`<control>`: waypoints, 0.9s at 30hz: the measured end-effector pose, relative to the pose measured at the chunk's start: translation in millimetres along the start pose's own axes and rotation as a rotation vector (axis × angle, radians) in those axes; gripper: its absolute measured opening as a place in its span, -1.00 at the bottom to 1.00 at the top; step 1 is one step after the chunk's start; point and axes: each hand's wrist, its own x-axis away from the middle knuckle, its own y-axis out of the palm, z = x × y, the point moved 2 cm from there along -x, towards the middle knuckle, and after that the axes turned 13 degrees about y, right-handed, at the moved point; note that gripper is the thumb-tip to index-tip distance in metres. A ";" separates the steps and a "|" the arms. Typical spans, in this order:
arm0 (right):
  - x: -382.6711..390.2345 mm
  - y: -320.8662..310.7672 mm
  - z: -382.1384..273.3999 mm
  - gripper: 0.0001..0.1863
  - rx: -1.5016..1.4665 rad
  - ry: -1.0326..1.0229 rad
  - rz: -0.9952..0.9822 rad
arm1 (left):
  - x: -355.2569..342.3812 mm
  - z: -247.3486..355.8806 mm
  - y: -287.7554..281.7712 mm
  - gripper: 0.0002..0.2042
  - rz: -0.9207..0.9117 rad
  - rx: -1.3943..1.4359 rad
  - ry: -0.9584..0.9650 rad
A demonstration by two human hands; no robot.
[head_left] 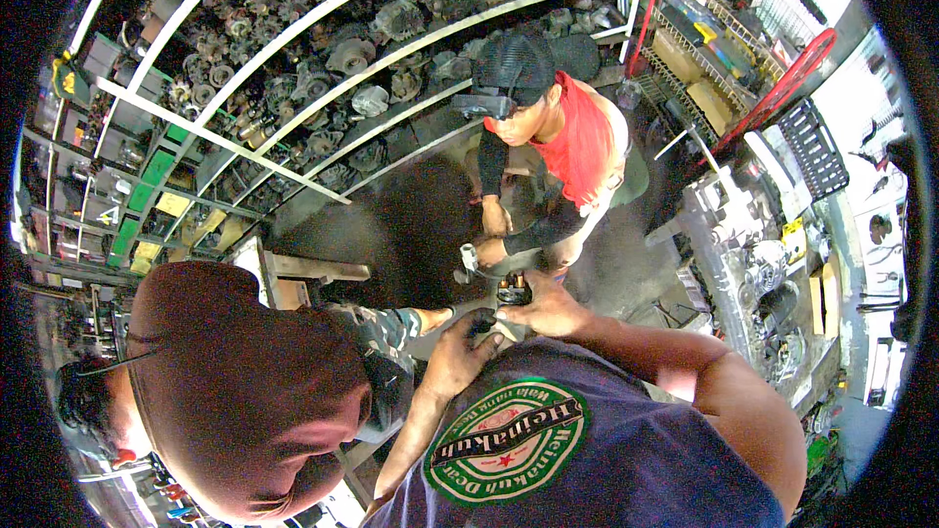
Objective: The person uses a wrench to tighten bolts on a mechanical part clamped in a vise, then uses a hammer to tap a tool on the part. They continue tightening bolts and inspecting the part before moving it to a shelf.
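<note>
My right hand (550, 307) is closed around a small dark round part (514, 289) with copper-coloured pieces standing on top, held in front of my chest. Close beside it, my left hand (462, 352) has its fingers curled in. Something dark (477, 322) shows at those fingertips; whether it is a piece or grime I cannot make out. Both hands are above the front of my dark blue shirt (626, 411). A pale scrap (511, 331) shows just under the fingers.
Across from me a person in a red top (577, 142) bends over a silvery metal part (469, 256). At my left sits a person in a maroon garment (235, 381). Shelves of metal parts (352, 57) line the back; a cluttered workbench (753, 235) is at right.
</note>
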 end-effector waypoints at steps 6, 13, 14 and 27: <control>-15.8 -13.6 -15.7 -0.24 -0.288 -0.206 0.119 | -17.2 10.3 -13.1 -0.59 0.063 0.112 -0.073; -34.9 -20.5 -24.7 -0.22 -0.209 -0.233 0.128 | -42.9 15.7 -27.9 -0.59 0.079 0.133 -0.011; -34.8 -19.7 -25.6 -0.22 -0.188 -0.238 0.132 | -45.0 15.7 -30.7 -0.58 0.079 0.115 0.000; -68.7 9.1 -43.7 -0.20 0.027 -0.153 0.075 | -22.9 -54.7 -97.8 -0.62 0.278 0.246 -0.203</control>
